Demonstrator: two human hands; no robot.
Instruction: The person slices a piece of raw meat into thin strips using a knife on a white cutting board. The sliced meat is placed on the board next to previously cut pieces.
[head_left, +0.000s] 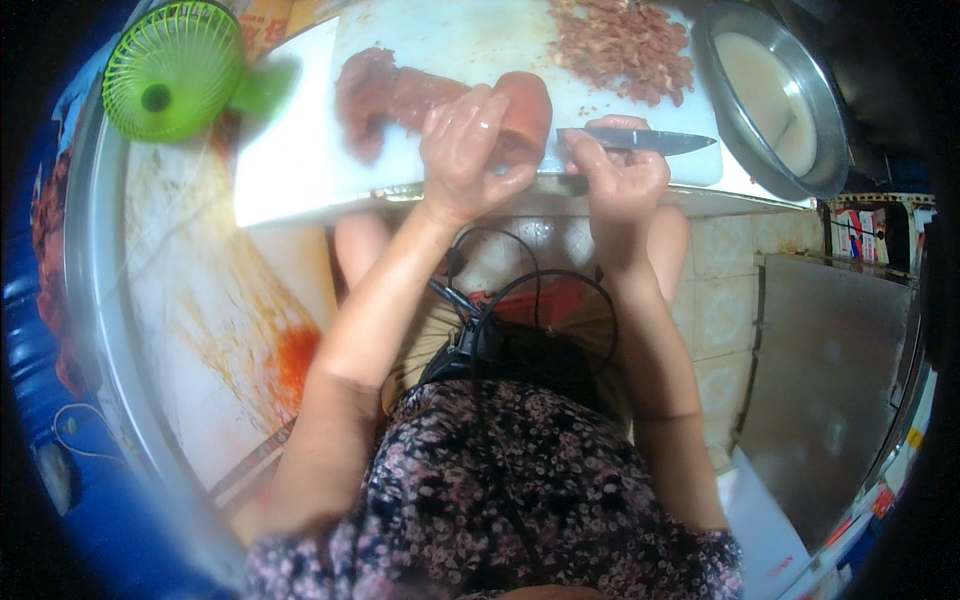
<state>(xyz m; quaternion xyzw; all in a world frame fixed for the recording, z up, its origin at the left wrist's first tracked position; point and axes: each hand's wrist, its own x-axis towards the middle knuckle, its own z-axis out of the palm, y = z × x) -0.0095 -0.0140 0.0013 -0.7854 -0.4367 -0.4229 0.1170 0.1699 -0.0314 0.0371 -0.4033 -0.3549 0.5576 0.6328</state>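
My left hand (463, 154) grips a smooth, rounded reddish-brown piece of meat (527, 105), with the fingers over its left side and the thumb below. Left of that hand, a longer strip of raw meat (424, 94) lies on a white cutting board (465, 34). In my right hand (626, 169) is a knife (652, 140), held near the board's front edge. Its blade points right, away from the meat. A heap of small meat slices (626, 52) covers the board's far right part.
A metal basin (832, 142) of cloudy liquid stands right of the board. At upper left is a green fan (172, 71). Red-stained white surface (225, 315) lies at left, with more meat (56, 247) beyond a metal rim (97, 262). A metal cabinet (825, 375) is at right.
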